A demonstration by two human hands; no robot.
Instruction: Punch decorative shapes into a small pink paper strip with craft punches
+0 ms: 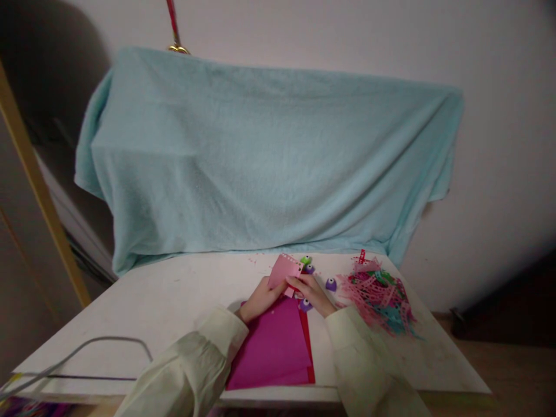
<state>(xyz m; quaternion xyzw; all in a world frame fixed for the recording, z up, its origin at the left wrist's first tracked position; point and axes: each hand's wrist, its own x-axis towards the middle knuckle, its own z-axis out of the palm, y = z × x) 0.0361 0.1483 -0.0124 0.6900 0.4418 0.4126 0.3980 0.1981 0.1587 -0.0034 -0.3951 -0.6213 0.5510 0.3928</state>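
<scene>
A pink sheet of paper [284, 271] with small holes along its far and right edges is held up between my hands. My left hand [262, 299] grips its lower left part, thumb on top. My right hand [311, 291] pinches the lower right side, and its fingertips are partly hidden. Around the right hand lie small craft punches with eye-like dots: a green one [306, 260] and purple ones [330, 284], one of them [306, 305] just below the hand. Under my wrists rests a magenta paper stack [273, 347] with red paper [309, 353] showing at its right edge.
A heap of punched paper strips [382, 298] in pink, red, green and blue lies at the right of the white table [182, 307]. A grey cable [104, 339] curves over the front left. A light blue cloth [269, 162] hangs behind the table.
</scene>
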